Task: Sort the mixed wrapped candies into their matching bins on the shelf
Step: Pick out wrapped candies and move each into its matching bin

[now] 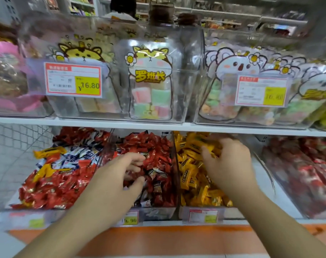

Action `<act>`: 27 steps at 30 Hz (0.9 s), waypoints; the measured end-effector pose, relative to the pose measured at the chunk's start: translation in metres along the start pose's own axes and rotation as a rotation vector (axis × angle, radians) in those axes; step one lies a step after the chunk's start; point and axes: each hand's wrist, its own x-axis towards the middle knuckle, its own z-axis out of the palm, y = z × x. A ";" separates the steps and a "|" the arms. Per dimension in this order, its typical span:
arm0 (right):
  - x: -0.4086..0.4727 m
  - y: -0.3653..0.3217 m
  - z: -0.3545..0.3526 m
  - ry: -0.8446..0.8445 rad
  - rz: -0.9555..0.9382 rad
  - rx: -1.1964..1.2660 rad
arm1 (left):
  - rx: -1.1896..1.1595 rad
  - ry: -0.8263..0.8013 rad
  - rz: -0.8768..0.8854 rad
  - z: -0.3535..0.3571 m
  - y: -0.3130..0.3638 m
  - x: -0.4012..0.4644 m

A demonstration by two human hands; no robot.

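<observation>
**Two hands in the lower candy bins, sorting by wrapper colour**

Three clear plastic bins sit side by side on the lower shelf. Largest and most mixed is the left-hand clear bin [52, 205], heaped with red foil candies, blue-and-white ones and a few stray yellow bars [50, 151]; those strays are what remains to move. Next to it, the middle clear bin of red foil-wrapped candies [158, 146] holds a few darker-wrapped pieces among the red. Beyond its divider stands the clear bin of yellow wrapped candies [192, 172], which looks uniform.

The left hand [121, 175] reaches into the red bin with fingers curled down into the pile; whether they pinch a piece is hidden. The right hand [227, 164] lies over the yellow pile, blurred, fingers bent over the candies; I cannot tell if it grasps any.

Judging by their look, these candies are light, small and firm inside, with slick, crinkly foil that slides against its neighbours. A pinch across the body, or on a twisted wrapper end, should hold best; scooping risks dragging wrong colours along.
</observation>
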 end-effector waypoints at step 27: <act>-0.048 -0.103 0.041 -0.361 -0.265 0.077 | 0.427 0.156 -0.243 -0.112 -0.153 0.020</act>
